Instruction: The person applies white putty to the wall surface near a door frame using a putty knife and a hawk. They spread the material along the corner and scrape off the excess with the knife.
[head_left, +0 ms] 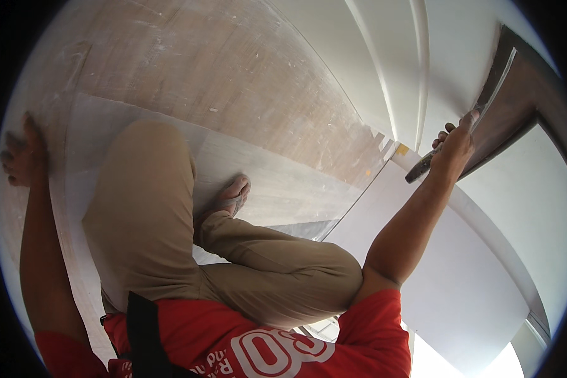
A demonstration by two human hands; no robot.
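My right hand, on an outstretched arm, is closed around a dark, narrow hand tool. The tool's rounded end sticks out below my fist; its other end is lost against a dark brown wooden frame, so I cannot make out its kind. My knuckles are close to the frame's edge, where a thin light strip runs upward. At the far left, my left hand rests on the wood-patterned floor with its fingers apart and nothing in it.
White wall panels with raised mouldings curve along the upper right. A pale, smooth panel lies below my right arm. My bent knees and a sandalled foot take up the middle. Dusty white marks and small scraps lie on the floor.
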